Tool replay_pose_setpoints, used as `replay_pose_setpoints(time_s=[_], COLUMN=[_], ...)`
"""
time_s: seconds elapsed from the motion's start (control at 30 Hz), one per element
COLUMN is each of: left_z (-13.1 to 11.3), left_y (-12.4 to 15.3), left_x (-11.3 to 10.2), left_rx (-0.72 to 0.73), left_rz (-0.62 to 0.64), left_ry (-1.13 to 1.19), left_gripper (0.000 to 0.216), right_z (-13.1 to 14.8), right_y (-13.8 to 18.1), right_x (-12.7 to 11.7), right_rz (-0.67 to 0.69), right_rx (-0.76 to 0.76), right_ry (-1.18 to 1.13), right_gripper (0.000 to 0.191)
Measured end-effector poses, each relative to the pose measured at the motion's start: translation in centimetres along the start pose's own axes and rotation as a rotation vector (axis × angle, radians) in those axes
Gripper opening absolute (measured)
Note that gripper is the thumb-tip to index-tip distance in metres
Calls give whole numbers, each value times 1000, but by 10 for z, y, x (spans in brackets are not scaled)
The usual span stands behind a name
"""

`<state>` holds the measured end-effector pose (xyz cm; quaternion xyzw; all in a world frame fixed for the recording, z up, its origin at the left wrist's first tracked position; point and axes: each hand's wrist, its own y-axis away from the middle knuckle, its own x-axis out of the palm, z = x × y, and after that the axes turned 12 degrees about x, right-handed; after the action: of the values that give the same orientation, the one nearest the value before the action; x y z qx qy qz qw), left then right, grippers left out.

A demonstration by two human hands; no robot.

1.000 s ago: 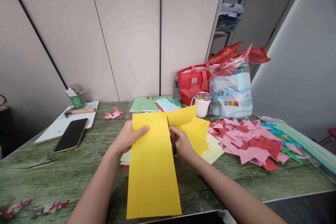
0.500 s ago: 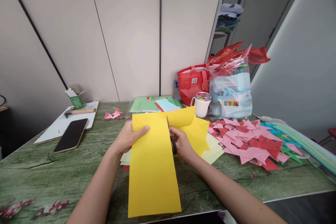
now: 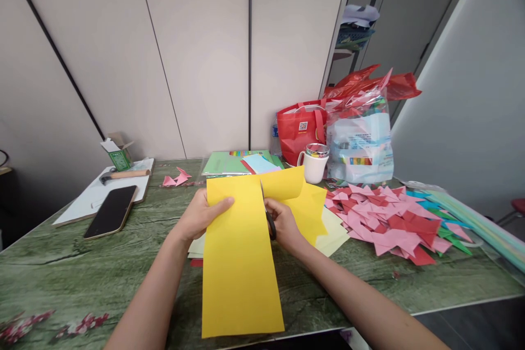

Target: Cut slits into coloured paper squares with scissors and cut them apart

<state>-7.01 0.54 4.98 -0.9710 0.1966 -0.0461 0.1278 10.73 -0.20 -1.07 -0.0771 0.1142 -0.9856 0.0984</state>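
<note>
A long sheet of yellow paper (image 3: 240, 268) hangs upright in front of me, its lower end near the table's front edge. My left hand (image 3: 200, 213) pinches its upper left side, thumb on the front and fingers behind. On the other side, my right hand (image 3: 283, 221) is closed round the black handles of a pair of scissors (image 3: 270, 224). The blades stand in a cut that runs through the sheet, and a cut strip (image 3: 285, 180) curls off to the right. Behind it lie more yellow paper (image 3: 309, 213) and pale sheets (image 3: 336, 232).
Pink and red folded paper pieces (image 3: 394, 221) are heaped at the right. A white mug (image 3: 315, 167), red bag (image 3: 299, 131) and plastic-wrapped bundle (image 3: 361, 147) stand behind. At the left lie a phone (image 3: 110, 212), a hammer (image 3: 127, 174) and a small green box (image 3: 118, 156).
Almost nothing differs. The lower end of the yellow sheet has swung very slightly to the right; both hands and the scissors hold their places.
</note>
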Motion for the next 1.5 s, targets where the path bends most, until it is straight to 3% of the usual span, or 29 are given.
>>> replay_pose_setpoints(time_s=[1.1, 1.5], left_z=[0, -1], left_y=[0, 0], left_x=[1, 3], left_rx=[13, 9], left_rz=[79, 73], left_ry=[-94, -105], left_gripper=[27, 29], right_z=[1, 4], right_y=[-1, 1], right_x=[0, 0], right_rz=[-3, -54], right_rx=[9, 40], right_ry=[-73, -32], right_gripper=[26, 19])
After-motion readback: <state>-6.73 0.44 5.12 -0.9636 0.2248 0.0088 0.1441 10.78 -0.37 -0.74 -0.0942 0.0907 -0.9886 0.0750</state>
